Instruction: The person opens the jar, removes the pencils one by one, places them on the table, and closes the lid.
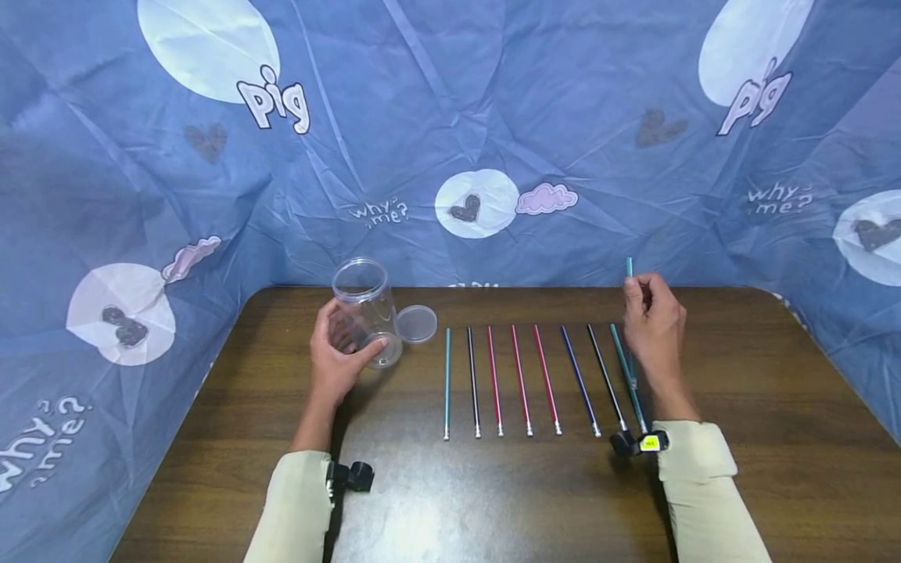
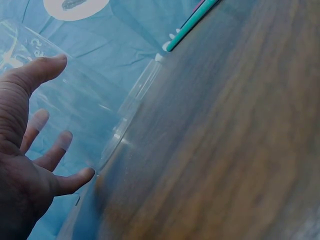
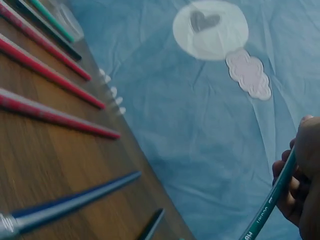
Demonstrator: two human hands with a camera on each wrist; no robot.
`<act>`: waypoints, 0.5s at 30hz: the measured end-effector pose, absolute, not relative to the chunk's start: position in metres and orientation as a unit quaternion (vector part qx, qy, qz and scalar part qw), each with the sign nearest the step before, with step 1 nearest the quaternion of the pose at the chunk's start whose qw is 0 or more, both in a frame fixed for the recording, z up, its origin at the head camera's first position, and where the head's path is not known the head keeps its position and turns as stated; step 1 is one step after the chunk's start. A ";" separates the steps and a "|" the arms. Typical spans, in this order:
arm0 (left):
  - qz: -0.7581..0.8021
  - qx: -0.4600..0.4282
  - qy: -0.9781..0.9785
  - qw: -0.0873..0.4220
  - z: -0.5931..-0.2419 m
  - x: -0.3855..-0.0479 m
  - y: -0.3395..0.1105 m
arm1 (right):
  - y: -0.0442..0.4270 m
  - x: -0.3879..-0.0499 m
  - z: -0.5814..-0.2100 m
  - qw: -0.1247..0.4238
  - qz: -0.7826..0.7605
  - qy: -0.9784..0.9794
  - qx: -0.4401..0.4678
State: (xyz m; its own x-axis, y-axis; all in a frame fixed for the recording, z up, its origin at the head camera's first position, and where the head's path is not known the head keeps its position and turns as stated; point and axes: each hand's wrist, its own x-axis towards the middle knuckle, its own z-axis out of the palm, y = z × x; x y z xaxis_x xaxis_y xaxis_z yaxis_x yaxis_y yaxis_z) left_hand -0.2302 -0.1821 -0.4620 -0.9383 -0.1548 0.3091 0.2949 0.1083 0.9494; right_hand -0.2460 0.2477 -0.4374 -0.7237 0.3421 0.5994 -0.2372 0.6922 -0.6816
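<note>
My left hand [image 1: 336, 356] grips a clear plastic jar [image 1: 380, 314] at the table's left, thumb in front and fingers round the far side. The jar has no lid on and stands on the table. In the left wrist view the fingers show through its wall. Above the right side of the table, my right hand [image 1: 656, 320] pinches a green pencil [image 3: 272, 197] between thumb and fingers, one end pointing up. Beneath that hand lies another green pencil [image 1: 624, 367]. Left of it lie a black pencil [image 1: 605, 375] and a blue pencil [image 1: 580, 381].
A clear round lid [image 1: 417, 324] lies just right of the jar. Along the middle run red pencils [image 1: 519, 379], a dark pencil [image 1: 474, 383] and a green pencil [image 1: 446, 383], set apart in a row. A blue printed cloth [image 1: 394, 148] hangs behind the wooden table [image 1: 493, 500].
</note>
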 end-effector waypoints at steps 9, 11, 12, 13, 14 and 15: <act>-0.667 -0.042 -0.726 0.164 -0.462 -0.229 -0.183 | 0.271 -0.243 -0.452 0.282 0.357 -0.886 -0.087; -0.665 -0.042 -0.727 0.164 -0.462 -0.229 -0.182 | 0.276 -0.244 -0.455 0.264 0.353 -0.893 -0.094; -0.665 -0.043 -0.727 0.165 -0.462 -0.229 -0.182 | 0.279 -0.244 -0.457 0.257 0.351 -0.895 -0.098; -0.665 -0.044 -0.727 0.166 -0.462 -0.230 -0.182 | 0.281 -0.244 -0.458 0.251 0.349 -0.897 -0.104; -0.664 -0.046 -0.727 0.168 -0.461 -0.230 -0.182 | 0.283 -0.244 -0.459 0.243 0.348 -0.899 -0.109; -0.665 -0.047 -0.726 0.168 -0.461 -0.230 -0.181 | 0.286 -0.244 -0.460 0.236 0.347 -0.900 -0.116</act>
